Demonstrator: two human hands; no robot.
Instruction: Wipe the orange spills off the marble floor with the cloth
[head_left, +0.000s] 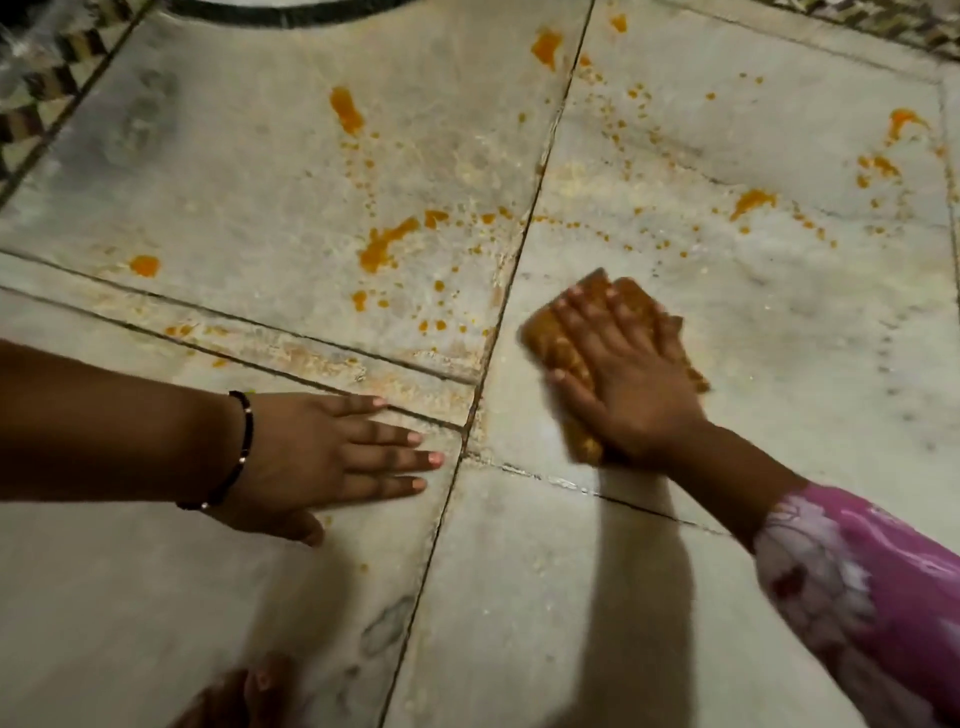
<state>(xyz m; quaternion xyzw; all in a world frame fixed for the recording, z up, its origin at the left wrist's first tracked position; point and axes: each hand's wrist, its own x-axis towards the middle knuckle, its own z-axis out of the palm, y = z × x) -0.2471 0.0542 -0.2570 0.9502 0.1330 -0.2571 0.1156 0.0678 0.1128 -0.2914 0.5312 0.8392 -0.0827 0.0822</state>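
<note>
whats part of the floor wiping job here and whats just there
Part of the job:
- cloth, pressed flat under the right hand
- orange spills on the marble floor

Just there:
- left hand, flat on the floor, propping
- black bracelet on the left wrist
- patterned border, far left

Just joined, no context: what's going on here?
A person is wiping orange spills off a marble floor. The right hand presses flat on a stained cloth right of the tile joint. The left hand rests flat on the floor as a brace. Most splatter lies ahead of the cloth, unwiped.
</note>
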